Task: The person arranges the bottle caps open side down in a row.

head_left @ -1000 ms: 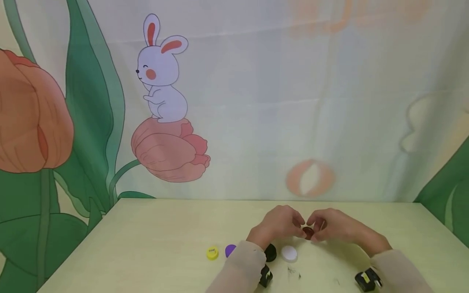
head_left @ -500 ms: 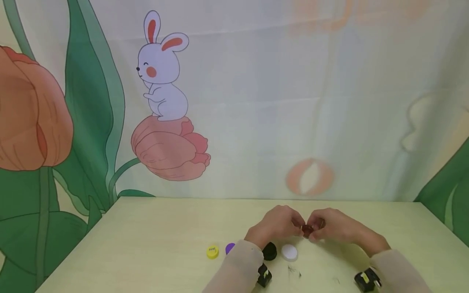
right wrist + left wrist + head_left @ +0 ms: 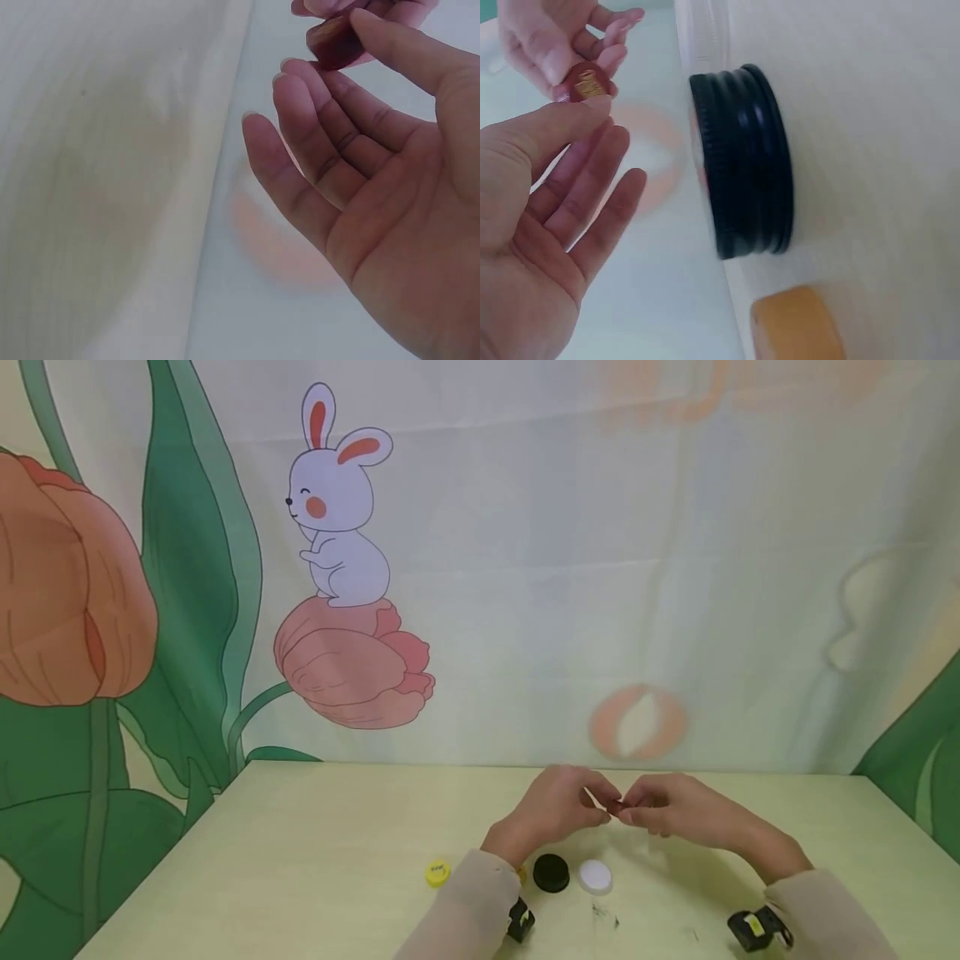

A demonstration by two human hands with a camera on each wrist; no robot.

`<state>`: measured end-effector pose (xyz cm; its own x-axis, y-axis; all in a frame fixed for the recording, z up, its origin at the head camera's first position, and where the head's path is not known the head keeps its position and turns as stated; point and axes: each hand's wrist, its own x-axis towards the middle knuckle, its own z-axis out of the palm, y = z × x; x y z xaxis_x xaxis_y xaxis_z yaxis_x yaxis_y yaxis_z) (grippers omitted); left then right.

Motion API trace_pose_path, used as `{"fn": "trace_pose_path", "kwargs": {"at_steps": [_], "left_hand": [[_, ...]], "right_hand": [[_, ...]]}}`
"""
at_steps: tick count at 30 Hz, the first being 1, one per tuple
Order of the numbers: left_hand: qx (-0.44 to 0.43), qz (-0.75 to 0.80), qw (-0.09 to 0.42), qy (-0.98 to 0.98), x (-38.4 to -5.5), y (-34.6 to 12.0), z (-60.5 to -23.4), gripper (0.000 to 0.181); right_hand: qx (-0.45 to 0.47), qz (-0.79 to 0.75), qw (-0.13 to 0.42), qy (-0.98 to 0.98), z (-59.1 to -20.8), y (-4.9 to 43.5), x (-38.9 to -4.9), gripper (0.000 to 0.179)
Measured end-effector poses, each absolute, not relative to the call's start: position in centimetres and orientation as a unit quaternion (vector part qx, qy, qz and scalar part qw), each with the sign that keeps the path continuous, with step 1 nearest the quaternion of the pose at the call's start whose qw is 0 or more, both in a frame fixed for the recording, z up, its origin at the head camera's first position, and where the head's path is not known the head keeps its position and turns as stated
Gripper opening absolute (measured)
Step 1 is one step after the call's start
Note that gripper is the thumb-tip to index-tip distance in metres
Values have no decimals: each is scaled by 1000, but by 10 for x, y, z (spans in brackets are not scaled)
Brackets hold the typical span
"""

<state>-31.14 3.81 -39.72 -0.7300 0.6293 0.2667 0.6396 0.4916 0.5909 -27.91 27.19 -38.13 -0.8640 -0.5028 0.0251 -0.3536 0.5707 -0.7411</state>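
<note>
Fingertips of both hands meet at a small dark red bottle cap (image 3: 617, 808) with gold lettering on its face in the left wrist view. My left hand (image 3: 553, 803) pinches it between thumb and fingers from the left. From the other side my right hand (image 3: 686, 810) also pinches the cap (image 3: 335, 41), its remaining fingers loosely bent. Much of the cap is hidden by fingers in the head view. A black cap (image 3: 551, 873) and a white cap (image 3: 596, 877) lie on the table nearer the wearer.
Left of the sleeve lies a yellow cap (image 3: 437, 873). An orange-yellow cap (image 3: 522, 876) is partly covered by the left forearm. The pale table (image 3: 315, 835) ends at a printed curtain (image 3: 510, 568) with a rabbit and tulips.
Both hands have lifted the red cap and carried it slightly away from the wearer and left. The left sleeve now covers the purple cap and uncovers part of the orange-yellow one.
</note>
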Motion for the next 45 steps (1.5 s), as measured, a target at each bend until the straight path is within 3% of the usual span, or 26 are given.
{"fn": "trace_pose_path", "kwargs": {"at_steps": [6,20,34,45], "left_hand": [[-365,-351,19,-862,-309,33,-398,16],[-338,-360,-7,-870,-306,27,-399,17],[-358,-387,31,-850,-303,31,-399,37],[-360,-388,40,-848,-302,29,-399,23]], "right_hand": [[-238,-391,97,884,-376,270,-278,31],[-257,-392,61,881,-372,265,-276,18],[-259,-423,69,865,-377,265,-277,20],[-260,-416,74,868,-375,264,-275,21]]}}
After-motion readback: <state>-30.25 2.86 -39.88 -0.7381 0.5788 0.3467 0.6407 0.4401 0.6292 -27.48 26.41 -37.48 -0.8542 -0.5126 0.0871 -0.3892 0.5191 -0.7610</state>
